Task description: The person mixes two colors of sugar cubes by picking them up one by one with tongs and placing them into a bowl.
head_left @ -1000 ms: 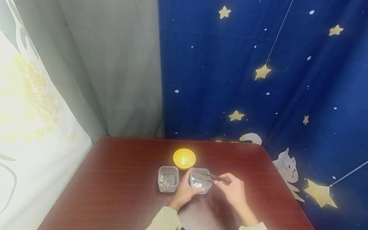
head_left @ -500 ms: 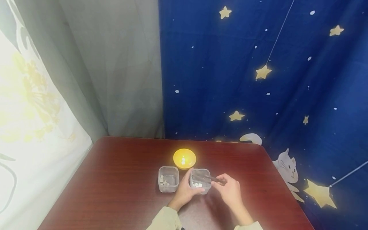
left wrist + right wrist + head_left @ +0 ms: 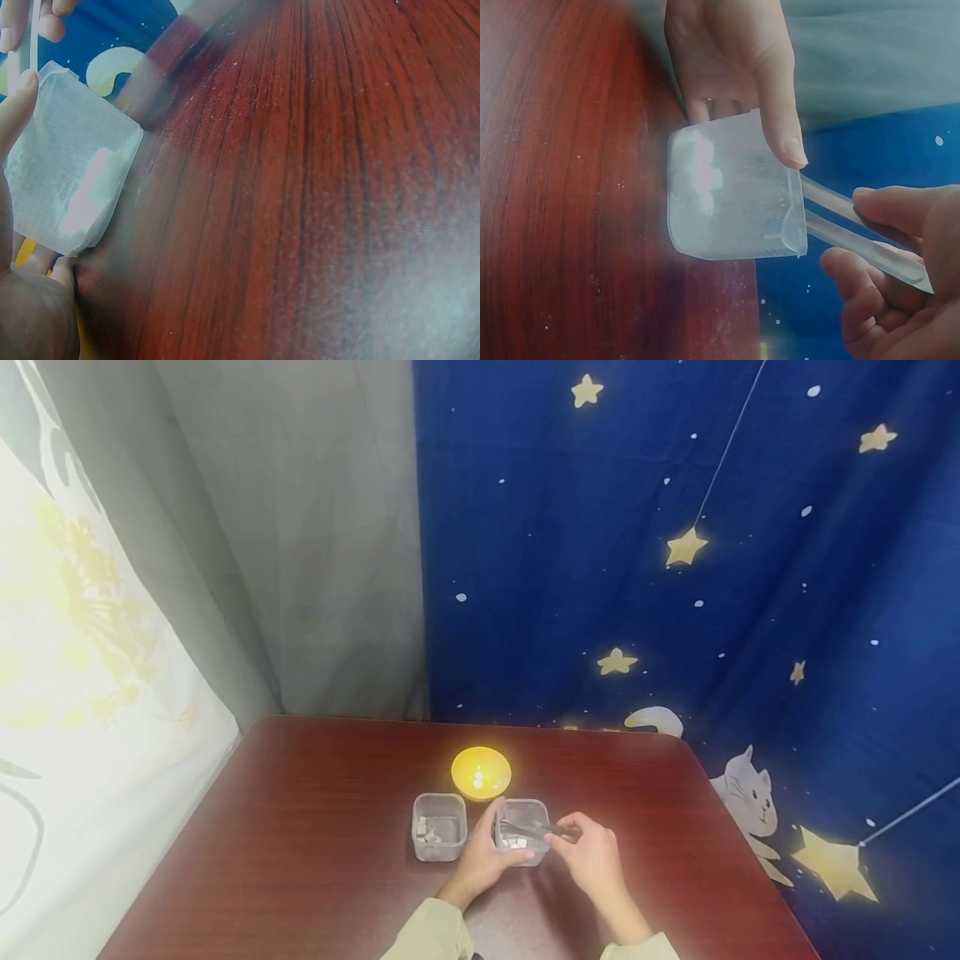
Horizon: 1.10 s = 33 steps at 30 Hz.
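Note:
My left hand (image 3: 480, 860) grips a clear square plastic container (image 3: 537, 855) from its left side, thumb along the near wall. Several small white cubes (image 3: 514, 843) lie in its bottom. My right hand (image 3: 596, 853) pinches metal tongs (image 3: 862, 244) from the right, their tips inside that container. Whether the tips hold a cube cannot be made out. In the right wrist view the two tong arms stand a little apart between thumb and fingers. The left wrist view catches the container's cloudy wall (image 3: 82, 120) beside the left hand.
A second clear container (image 3: 439, 854), with several pale pieces (image 3: 429, 836) inside, stands left of the left hand. Behind both containers sits a yellow bowl (image 3: 461, 779) with white pieces in it. Curtains (image 3: 525, 568) hang past the far edge of the reddish-brown table (image 3: 315, 827).
My right hand has shifted left toward the container, and the tongs reach further into it. The left hand, both containers and the bowl have stayed in place.

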Tool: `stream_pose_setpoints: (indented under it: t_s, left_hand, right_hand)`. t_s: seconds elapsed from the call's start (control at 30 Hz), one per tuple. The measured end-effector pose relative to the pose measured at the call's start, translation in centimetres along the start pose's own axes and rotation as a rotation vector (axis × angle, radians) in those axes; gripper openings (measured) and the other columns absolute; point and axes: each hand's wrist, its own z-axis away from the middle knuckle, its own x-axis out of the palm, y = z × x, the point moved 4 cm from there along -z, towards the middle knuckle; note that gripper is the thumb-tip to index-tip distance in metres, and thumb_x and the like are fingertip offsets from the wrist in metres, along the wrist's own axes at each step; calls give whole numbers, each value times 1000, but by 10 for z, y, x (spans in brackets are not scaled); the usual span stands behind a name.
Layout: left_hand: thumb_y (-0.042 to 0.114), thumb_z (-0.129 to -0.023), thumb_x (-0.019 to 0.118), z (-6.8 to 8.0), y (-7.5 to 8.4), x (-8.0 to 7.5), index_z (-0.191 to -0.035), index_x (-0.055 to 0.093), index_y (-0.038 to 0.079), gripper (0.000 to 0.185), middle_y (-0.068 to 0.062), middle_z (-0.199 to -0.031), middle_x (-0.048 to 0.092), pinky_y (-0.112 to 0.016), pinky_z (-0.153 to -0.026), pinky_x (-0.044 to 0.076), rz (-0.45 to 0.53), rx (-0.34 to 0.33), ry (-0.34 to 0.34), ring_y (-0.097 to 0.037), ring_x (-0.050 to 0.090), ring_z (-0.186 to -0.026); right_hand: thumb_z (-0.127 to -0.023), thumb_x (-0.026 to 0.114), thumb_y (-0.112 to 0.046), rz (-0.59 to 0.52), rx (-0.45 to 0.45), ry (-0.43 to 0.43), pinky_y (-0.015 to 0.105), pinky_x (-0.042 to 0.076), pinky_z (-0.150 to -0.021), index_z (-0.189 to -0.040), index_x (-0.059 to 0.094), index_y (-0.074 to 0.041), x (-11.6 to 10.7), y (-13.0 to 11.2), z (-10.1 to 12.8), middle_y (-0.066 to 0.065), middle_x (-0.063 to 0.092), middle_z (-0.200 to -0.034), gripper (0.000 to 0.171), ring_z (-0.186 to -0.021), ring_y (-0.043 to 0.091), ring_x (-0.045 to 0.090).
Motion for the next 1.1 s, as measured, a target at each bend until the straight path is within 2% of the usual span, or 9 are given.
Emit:
stream_pose_setpoints:
  t_s: [0.13,0.27,0.43,0.63,0.9,1.1]
  left_hand:
    - [34,-68,88,0,0,0,-151,31,6,104,-11,-142,48,-48,-106,37,9,6,-1,-28,49,-125]
    - [31,-68,88,0,-1,1,-150,32,6,103,-12,-141,48,-49,-106,37,33,11,1,-28,49,-124]
    - [33,-68,88,1,-1,0,-150,32,6,103,-11,-142,48,-49,-107,37,22,10,1,-28,49,-125]
    - [35,-68,88,1,1,0,-150,31,5,104,-12,-142,48,-50,-106,37,21,14,2,-29,49,-125]
    - [35,-68,88,0,0,-1,-151,32,6,104,-12,-143,48,-50,-107,35,4,9,3,-28,48,-126]
    - [33,-68,88,0,-1,0,-151,32,8,103,-11,-144,47,-50,-108,34,12,3,0,-28,48,-126]
  right_hand:
    - [-71,86,-17,5,-28,-38,39,58,-68,-84,70,-11,1,2,-3,8,74,-84,21,-74,21,72]
    - [-69,86,-17,-42,-30,-133,36,58,-68,-90,72,-8,3,10,-7,10,74,-88,27,-75,20,72]
    - [-70,86,-14,-96,2,-211,32,58,-69,-96,73,-7,3,17,-10,10,73,-92,30,-79,20,71]
    - [-73,83,-10,-85,-21,-160,37,59,-69,-96,74,-4,1,10,-9,9,73,-91,25,-81,28,71]
    - [-74,82,-11,-25,-50,-107,33,58,-65,-93,75,-5,6,6,-6,8,74,-86,21,-75,22,71]
    - [-73,82,-10,-43,-48,-93,33,58,-65,-92,76,-5,6,8,-6,8,74,-86,21,-75,24,71]
